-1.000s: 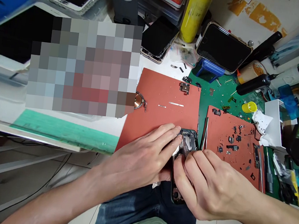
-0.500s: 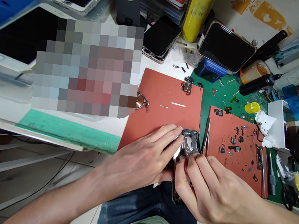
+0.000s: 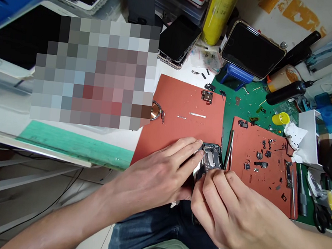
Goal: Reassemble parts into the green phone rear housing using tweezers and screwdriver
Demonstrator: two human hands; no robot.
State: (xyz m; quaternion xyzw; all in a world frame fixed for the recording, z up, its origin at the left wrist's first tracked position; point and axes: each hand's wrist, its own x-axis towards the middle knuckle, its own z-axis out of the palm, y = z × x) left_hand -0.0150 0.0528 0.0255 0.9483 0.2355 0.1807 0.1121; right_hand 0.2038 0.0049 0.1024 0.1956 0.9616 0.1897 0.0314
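Phone (image 3: 218,156) lay open, insides exposed, between the hands: left hand (image 3: 160,172) gripped its edge, right hand (image 3: 230,212) pinched a ridged tool (image 3: 208,166). Partly stripped, by judgement: metal plate (image 3: 209,158) in place; loose parts (image 3: 261,164) out at 3 o'clock, module (image 3: 207,97) farther, 12 o'clock.

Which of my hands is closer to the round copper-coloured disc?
Your left hand, at the left edge of the open phone, below and right of the disc. Your right hand sits farther right, over that phone.

1 opened dark-rimmed phone (image 3: 216,156), silvery insides bared, partly hidden, at near edge of red mat (image 3: 179,130), ridged tool (image 3: 207,165) over it
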